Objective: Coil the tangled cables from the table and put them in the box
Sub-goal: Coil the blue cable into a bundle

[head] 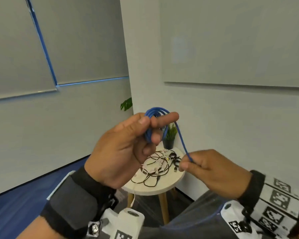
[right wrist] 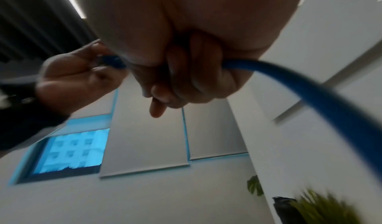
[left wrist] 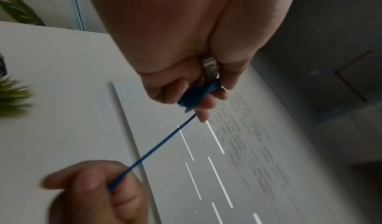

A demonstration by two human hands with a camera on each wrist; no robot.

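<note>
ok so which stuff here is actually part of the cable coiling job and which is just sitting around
Part of the job:
- blue cable, coil held in the left hand, free end pinched by the right hand
- tangled cables on the round table

Just sitting around:
- potted plant at the back of the table
- leafy plant behind the wall corner

No box is visible.

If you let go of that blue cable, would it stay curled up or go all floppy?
Probably floppy: the blue cable sags in a curve between the left hand and right hand. The loops likely spring loose, since the left hand pinches them together. It looks thin and light.
</note>
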